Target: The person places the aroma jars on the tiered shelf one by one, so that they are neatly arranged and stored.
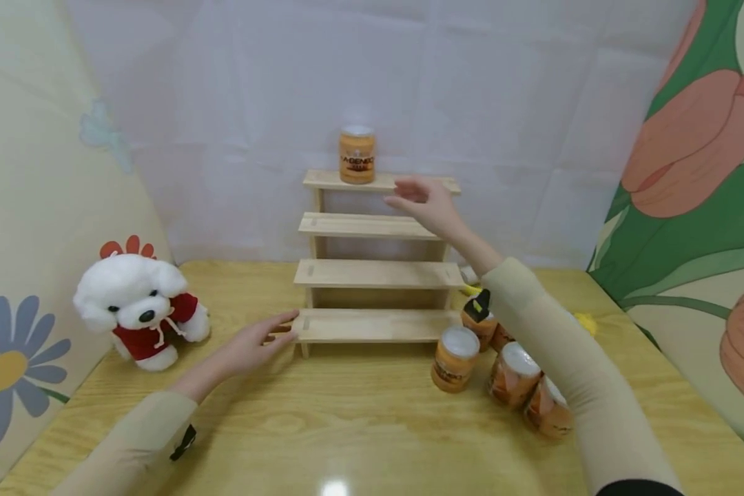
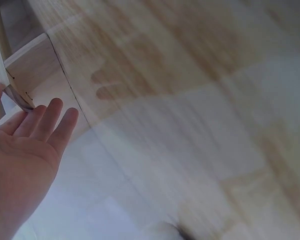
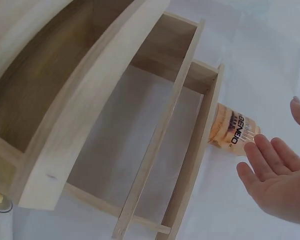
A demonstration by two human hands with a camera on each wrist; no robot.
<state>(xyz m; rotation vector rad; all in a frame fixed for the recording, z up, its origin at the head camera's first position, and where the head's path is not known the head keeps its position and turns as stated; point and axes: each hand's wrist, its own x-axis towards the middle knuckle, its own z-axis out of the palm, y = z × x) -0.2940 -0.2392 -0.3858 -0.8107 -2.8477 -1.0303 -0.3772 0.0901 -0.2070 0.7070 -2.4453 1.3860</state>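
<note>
An orange can (image 1: 357,157) with a pale lid stands upright on the top step of a wooden tiered shelf (image 1: 378,273). My right hand (image 1: 426,205) is just right of that can, fingers extended and holding nothing; in the right wrist view the fingers point toward the can (image 3: 233,131) with the thumb spread away. At the left end of the lowest step, my left hand (image 1: 254,348) reaches with loosely straight fingers, its fingertips right at the board's edge. The left wrist view has this hand (image 2: 32,155) palm up beside the shelf's end.
Several more orange cans (image 1: 455,359) stand on the wooden table (image 1: 322,420) at the shelf's right, partly behind the right forearm. A white plush dog (image 1: 138,306) in a red top sits at the left. Behind the shelf hangs a white cloth (image 1: 502,124).
</note>
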